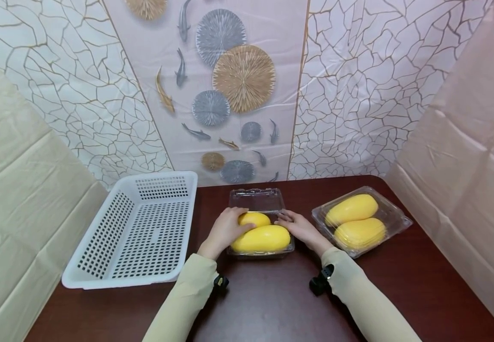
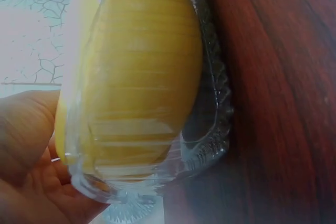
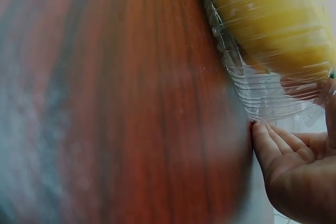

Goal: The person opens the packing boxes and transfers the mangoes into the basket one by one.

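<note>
In front of me stands a clear plastic clamshell box (image 1: 261, 255) with its lid (image 1: 256, 199) folded back. Two smooth, oval yellow fruits that look like melons lie in it, a near fruit (image 1: 261, 239) and a far fruit (image 1: 253, 218). My left hand (image 1: 225, 229) reaches in from the left and grips the far fruit, its fingers over the back and its thumb between the two fruits. At the opposite end, my right hand (image 1: 301, 229) holds the box's right side. Its fingertips (image 3: 260, 132) are against the ribbed plastic wall.
A white perforated plastic basket (image 1: 182, 237) stands on the left of the dark red wooden table (image 1: 268, 304). On the right sits another clear box (image 1: 394, 223) with two similar yellow fruits (image 1: 360, 232) under its closed lid. Patterned cloth (image 1: 345, 95) hangs behind the table.
</note>
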Available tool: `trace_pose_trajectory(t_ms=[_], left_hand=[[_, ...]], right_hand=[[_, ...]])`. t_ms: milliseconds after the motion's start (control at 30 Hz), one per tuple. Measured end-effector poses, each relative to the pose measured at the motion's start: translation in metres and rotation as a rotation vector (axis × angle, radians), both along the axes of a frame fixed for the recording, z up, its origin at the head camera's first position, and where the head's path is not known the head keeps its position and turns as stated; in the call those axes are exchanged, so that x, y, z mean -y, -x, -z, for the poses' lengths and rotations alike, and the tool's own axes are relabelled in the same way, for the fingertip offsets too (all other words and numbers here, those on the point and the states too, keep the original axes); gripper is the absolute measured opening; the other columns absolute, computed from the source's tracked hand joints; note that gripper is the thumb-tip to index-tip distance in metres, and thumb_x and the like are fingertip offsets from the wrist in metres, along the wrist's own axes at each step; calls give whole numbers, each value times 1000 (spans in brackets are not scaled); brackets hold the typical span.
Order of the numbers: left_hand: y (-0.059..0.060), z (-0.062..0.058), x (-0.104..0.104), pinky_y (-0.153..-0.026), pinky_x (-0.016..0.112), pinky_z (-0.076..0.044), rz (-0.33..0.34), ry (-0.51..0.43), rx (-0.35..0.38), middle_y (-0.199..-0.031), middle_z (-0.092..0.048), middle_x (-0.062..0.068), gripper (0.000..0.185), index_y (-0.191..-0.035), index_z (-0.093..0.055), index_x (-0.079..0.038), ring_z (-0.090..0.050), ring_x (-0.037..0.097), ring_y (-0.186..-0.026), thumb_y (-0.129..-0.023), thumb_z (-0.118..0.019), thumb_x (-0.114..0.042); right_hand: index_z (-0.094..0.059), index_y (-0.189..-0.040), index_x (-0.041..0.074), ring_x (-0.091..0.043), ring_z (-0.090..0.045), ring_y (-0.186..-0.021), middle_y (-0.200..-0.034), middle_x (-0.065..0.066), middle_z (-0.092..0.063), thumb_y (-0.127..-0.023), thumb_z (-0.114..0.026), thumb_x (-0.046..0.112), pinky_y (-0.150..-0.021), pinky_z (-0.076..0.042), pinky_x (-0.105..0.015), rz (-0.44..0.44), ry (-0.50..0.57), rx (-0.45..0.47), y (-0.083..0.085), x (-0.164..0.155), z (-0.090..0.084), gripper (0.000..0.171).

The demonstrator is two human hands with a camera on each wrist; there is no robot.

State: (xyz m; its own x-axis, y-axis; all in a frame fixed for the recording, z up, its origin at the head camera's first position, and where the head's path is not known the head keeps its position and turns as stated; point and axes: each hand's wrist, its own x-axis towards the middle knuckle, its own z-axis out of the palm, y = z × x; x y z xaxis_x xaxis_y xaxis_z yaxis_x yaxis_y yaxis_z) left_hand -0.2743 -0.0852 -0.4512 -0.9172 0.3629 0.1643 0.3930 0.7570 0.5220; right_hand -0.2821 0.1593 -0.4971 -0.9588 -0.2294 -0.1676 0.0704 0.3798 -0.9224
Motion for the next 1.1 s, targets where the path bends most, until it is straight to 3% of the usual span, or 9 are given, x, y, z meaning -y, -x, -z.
trace_pose_trajectory(t_ms=[200, 467, 800, 1100], left_hand=[[4, 1, -2, -99, 44, -47, 14, -2, 3, -127, -66, 12, 56, -131, -66, -3, -58, 32, -117, -91, -74, -41], [7, -1, -5, -98, 43, -47, 35, 4, -48, -123, -68, 12, 50, -127, -68, -3, -59, 31, -114, -92, -74, -39], [3, 6, -6, -93, 41, -50, 47, 30, -121, -117, -67, 11, 49, -125, -68, -2, -60, 29, -109, -93, -73, -39], [-4, 10, -6, -97, 42, -48, 31, 4, -107, -120, -67, 11, 47, -126, -68, -4, -59, 30, -112, -94, -73, -38]], right_hand=[[-21, -158, -4, -37, -35, -144, -156, -22, -38, -104, -56, 26, -113, -34, -51, 9, 3, 7, 1, 1, -1, 70], [-22, -158, -1, -36, -35, -145, -156, -20, -39, -103, -57, 29, -114, -33, -51, 26, -26, -3, 3, 1, -2, 72], [-24, -158, 1, -36, -34, -145, -157, -20, -38, -102, -58, 31, -114, -32, -52, 38, -8, 0, 1, 1, -3, 72], [-24, -159, 2, -36, -34, -145, -158, -19, -36, -103, -57, 31, -114, -33, -52, 24, 1, 17, -3, 1, 0, 71]])
